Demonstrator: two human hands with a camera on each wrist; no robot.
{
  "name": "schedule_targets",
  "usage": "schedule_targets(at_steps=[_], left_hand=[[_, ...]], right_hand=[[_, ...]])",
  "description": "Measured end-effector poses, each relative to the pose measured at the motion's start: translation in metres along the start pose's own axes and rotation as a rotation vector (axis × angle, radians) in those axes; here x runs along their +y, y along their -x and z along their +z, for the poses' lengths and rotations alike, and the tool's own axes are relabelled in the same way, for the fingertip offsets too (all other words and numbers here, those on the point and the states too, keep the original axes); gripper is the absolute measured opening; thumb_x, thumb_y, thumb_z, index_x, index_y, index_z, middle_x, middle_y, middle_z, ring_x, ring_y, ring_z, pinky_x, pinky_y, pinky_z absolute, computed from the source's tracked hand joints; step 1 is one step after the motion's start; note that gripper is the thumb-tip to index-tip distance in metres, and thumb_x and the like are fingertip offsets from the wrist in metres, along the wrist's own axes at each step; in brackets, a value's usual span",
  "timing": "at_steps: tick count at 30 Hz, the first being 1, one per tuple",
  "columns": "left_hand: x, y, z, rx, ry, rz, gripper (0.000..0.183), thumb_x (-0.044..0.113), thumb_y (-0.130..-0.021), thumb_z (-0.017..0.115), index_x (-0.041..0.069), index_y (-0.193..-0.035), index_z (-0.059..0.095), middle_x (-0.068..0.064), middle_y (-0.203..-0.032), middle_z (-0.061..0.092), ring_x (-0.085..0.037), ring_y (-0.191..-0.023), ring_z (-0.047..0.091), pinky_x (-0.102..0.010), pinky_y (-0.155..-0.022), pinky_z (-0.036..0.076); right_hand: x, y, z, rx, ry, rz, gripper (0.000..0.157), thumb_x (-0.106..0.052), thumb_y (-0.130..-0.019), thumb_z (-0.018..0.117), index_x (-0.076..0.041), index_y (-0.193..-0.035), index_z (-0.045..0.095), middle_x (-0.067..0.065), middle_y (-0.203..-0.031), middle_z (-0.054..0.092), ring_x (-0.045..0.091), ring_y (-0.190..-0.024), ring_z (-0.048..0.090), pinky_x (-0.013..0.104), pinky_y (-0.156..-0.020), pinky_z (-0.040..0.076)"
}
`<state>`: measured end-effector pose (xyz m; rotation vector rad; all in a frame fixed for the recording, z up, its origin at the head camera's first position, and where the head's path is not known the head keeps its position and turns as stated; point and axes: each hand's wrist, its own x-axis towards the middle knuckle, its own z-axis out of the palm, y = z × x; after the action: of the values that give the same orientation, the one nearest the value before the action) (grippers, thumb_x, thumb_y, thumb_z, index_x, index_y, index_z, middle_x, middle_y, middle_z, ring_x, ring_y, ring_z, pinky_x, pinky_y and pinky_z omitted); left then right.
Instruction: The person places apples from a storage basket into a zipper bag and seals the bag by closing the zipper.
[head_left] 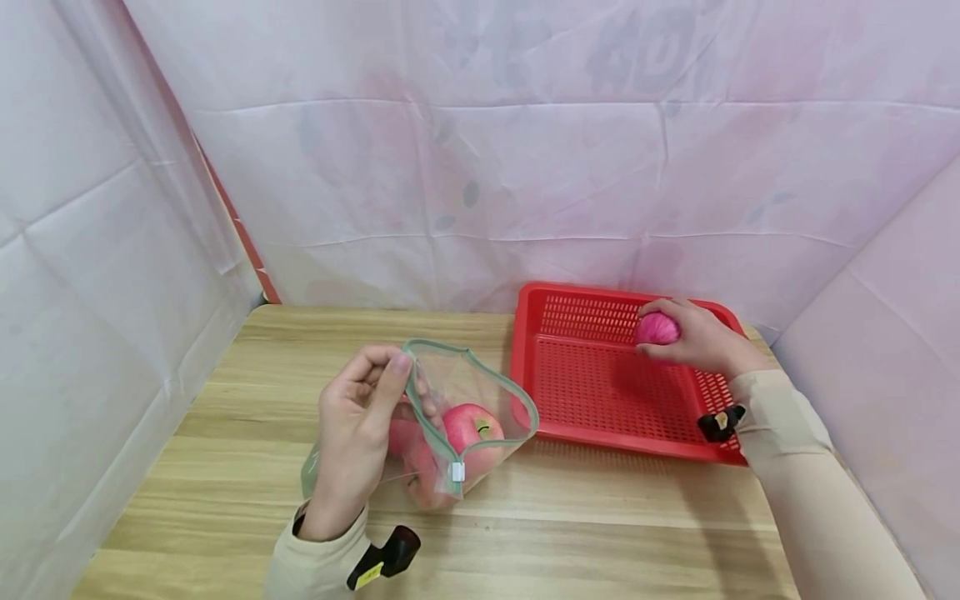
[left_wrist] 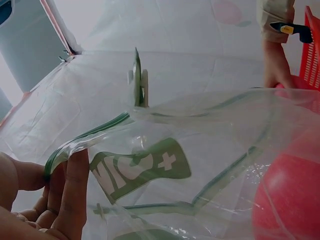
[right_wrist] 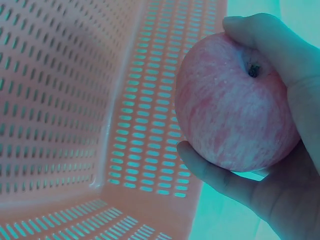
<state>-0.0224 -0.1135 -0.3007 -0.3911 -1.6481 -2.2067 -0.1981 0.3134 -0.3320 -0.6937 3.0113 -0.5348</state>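
With thumb and fingers, my left hand (head_left: 356, 425) pinches the green-edged rim of a clear zip bag (head_left: 517, 396), whose mouth gapes open. Inside the bag lie red apples (head_left: 463, 423), partly hidden by the hand and the rim. A white slider (head_left: 457, 472) sits on the near side of the bag's zip. Over the right part of the red basket (head_left: 528, 350), my right hand (head_left: 701, 337) grips another apple (head_left: 657, 328). The right wrist view shows thumb and fingers around this apple (right_wrist: 235, 110), its stem hollow facing the camera.
The perforated basket stands at the back right of the wooden table (head_left: 525, 533), close to the bag. White sheeting (head_left: 480, 192) walls off the back and both sides. A small black device (head_left: 386, 558) is strapped to the left wrist.
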Motion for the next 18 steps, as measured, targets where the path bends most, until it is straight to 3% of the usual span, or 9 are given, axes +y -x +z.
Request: schedule_targets(at_steps=[18], left_hand=[[-0.002,0.002,-0.001,-0.006,0.002,0.004,0.008,0.000,-0.104,0.054,0.000,-0.099,0.062,-0.003,-0.078,0.065,-0.014,-0.062,0.068,-0.027,-0.058,0.061]], right_hand=[[-0.041,0.006,-0.011,0.165,-0.004,-0.091,0.052,-0.024,-0.076,0.091,-0.016,-0.122,0.065,0.008,-0.112,0.064,0.027,-0.098,0.063,0.046,-0.076,0.057]])
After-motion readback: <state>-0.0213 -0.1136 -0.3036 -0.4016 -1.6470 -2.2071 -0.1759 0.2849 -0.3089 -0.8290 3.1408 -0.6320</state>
